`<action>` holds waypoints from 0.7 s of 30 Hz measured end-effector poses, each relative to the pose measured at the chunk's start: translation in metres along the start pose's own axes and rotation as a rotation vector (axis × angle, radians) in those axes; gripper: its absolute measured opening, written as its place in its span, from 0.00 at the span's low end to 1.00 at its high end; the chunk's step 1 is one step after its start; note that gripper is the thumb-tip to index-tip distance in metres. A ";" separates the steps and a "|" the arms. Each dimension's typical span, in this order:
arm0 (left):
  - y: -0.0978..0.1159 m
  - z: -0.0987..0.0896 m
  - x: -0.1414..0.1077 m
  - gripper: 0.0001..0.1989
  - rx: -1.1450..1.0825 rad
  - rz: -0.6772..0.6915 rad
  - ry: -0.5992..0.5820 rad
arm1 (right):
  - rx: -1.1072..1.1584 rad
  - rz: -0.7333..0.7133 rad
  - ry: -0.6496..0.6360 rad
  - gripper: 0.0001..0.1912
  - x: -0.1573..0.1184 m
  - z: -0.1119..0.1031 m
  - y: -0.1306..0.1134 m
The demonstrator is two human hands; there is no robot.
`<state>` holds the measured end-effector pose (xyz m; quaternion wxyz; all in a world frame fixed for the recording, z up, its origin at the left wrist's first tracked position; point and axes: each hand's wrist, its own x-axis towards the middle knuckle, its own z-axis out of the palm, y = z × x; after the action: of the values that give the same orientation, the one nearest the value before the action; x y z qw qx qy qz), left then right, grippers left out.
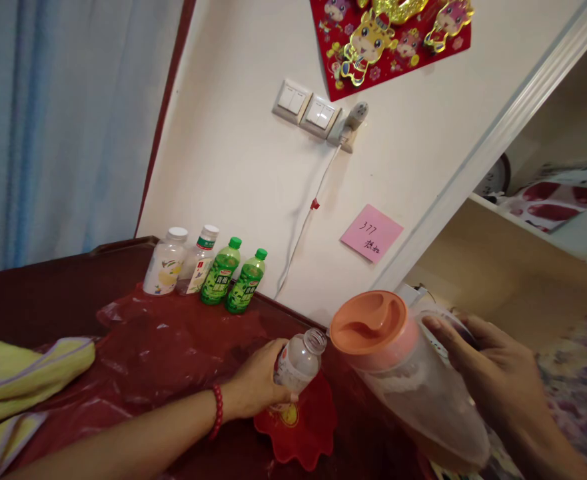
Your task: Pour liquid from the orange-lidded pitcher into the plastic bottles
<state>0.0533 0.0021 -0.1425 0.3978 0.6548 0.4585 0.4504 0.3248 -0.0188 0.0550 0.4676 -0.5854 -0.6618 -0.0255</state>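
Note:
Fingers wrapped round its body, my left hand holds a clear uncapped bottle upright with a slight tilt. Below the bottle lies a red dish with a scalloped rim and a gold mark. My right hand grips the handle of a translucent pitcher with an orange lid. The pitcher leans left, its lid close to the bottle's mouth but apart from it. I cannot see any liquid running between them.
Against the wall stand a white-capped jar, a clear bottle with a white cap and two green drink bottles. A yellow cloth lies at left on the red-covered table. A cord hangs from the socket.

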 end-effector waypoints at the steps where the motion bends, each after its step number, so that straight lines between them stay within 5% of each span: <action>1: 0.000 0.000 0.000 0.34 -0.001 0.001 -0.003 | 0.003 0.010 -0.008 0.26 0.001 0.000 -0.001; 21: 0.009 -0.001 -0.002 0.34 0.025 0.002 0.002 | -0.227 -0.199 -0.008 0.32 0.012 0.000 -0.010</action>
<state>0.0537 -0.0020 -0.1345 0.3886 0.6597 0.4640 0.4455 0.3189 -0.0129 0.0681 0.3911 -0.5661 -0.7112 -0.1441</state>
